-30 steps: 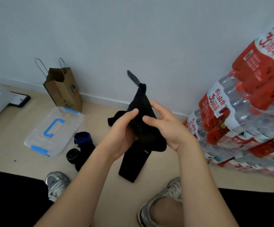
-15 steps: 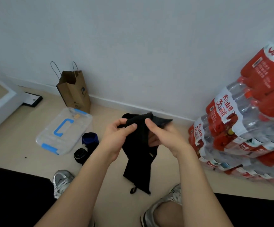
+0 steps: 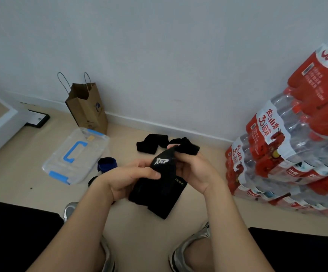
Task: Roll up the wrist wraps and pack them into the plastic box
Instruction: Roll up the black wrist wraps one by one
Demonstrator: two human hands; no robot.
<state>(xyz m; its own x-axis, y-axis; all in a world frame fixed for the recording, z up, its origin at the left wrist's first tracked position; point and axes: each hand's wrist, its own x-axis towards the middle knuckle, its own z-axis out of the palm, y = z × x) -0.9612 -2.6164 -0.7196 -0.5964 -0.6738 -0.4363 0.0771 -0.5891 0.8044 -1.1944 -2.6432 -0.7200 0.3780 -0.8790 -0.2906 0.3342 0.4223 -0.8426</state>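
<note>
Nearer the floor now, left hand and right hand pinch the wrist wrap.

A plain pale grey-blue painted wall fills the upper half, from 9 o'clock over 12 to 2 o'clock. A low white baseboard runs along its foot, where it meets the smooth light beige floor. At 10 o'clock a brown paper carrier bag with thin cord handles stands upright by the wall, its mouth open. At 3 o'clock, shrink-wrapped packs of clear plastic water bottles with red and white labels are stacked in several layers. At 9 o'clock there is a white raised ledge, and just beside it a flat black-framed panel lies on the floor. The light is soft and even.
</note>
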